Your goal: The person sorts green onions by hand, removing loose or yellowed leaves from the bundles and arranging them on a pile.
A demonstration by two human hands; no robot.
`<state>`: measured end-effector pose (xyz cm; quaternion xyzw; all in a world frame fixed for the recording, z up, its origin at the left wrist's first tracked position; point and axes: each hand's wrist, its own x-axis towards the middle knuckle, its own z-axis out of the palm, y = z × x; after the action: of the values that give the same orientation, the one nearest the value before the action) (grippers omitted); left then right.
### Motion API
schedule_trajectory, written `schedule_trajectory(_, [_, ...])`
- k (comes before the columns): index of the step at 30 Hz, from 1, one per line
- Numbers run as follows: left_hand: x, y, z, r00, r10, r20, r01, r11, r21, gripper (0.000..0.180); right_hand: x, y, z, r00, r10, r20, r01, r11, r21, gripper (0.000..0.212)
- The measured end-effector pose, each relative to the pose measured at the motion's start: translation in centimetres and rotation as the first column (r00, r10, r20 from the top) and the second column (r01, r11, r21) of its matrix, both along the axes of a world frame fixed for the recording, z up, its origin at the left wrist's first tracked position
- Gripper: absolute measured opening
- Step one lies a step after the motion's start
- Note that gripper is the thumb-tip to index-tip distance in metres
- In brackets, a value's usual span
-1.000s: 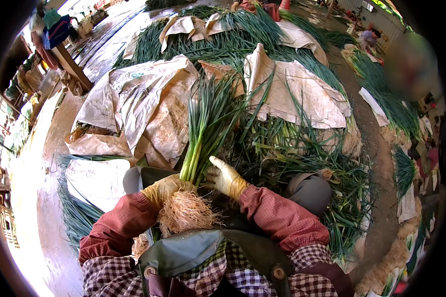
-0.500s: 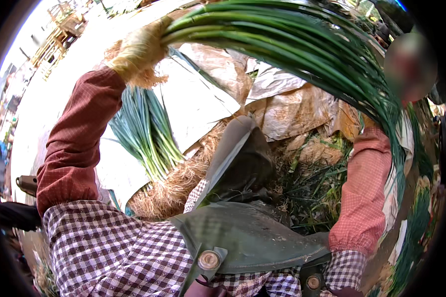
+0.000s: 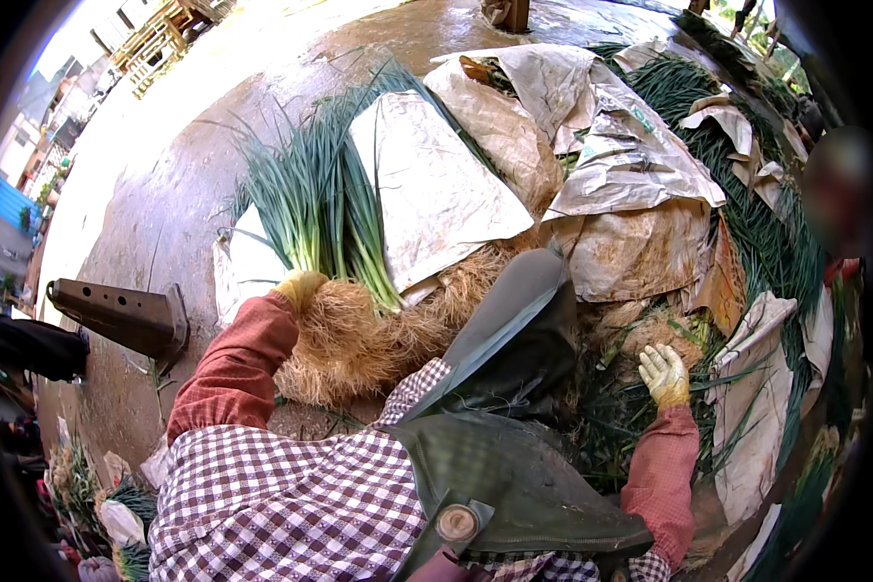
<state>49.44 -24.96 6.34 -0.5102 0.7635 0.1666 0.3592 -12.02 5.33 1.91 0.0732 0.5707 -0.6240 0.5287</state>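
My left hand (image 3: 301, 290), in a yellowish glove, is closed round the root end of a bunch of green onions (image 3: 301, 218). The bunch lies on the pile at the left, leaves pointing away and pale shaggy roots (image 3: 338, 335) toward me. More green onions lie beside it, partly covered by a white sheet (image 3: 436, 175). My right hand (image 3: 663, 376), gloved too, holds nothing, its fingers spread. It hovers over or rests on loose green leaves (image 3: 616, 427), near a clump of roots (image 3: 664, 335); contact is unclear.
My bent knee (image 3: 529, 281) rises between both hands. Brownish-white sacking (image 3: 640, 247) covers the heap ahead, and more green onions (image 3: 757, 223) are stacked along the right. At the left a brown metal bracket (image 3: 126, 315) juts over the wet floor (image 3: 145, 233).
My left hand has come down from overhead, laying the bunch of green onions on the left pile. My right hand, earlier behind the leaves, now shows lower down.
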Motion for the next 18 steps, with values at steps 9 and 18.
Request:
schedule_trajectory(9, [-1.9,1.7,-5.3,0.532,0.499,-0.684,-0.563,0.812,0.154,0.045,8.9,-10.5,12.6,0.719,0.148,-0.679,-0.331,0.932,-0.147,0.033])
schedule_trajectory(18, [-17.4,5.6,-3.5,0.806,0.414,-0.424,-0.559,0.768,-0.312,0.1,21.9,-14.8,16.9,0.537,0.366,-0.76,-0.713,0.679,-0.176,0.031])
